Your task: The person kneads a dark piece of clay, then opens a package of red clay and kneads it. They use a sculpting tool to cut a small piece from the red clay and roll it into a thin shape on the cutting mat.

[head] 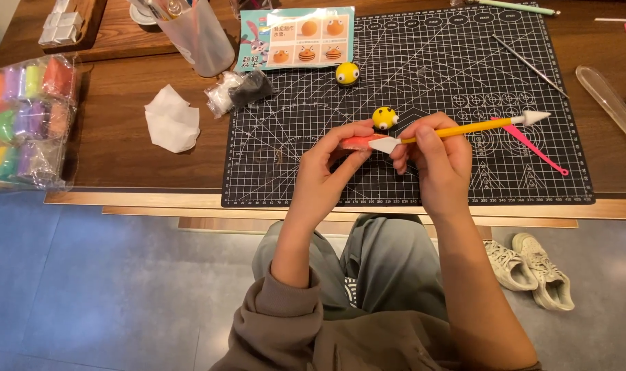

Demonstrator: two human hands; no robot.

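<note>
Left hand on red clay, yellow ball just behind, mat beneath

Both forearms reached forward from the lap, elbows bent, and the two hands met close together at the middle of the view. The left hand was curled palm-down, thumb and fingertips pinched shut in a flat grip, its wrist emerging from a pushed-up sleeve. The right hand was bare-armed and closed in a pen-like grip, knuckles facing up.
</note>
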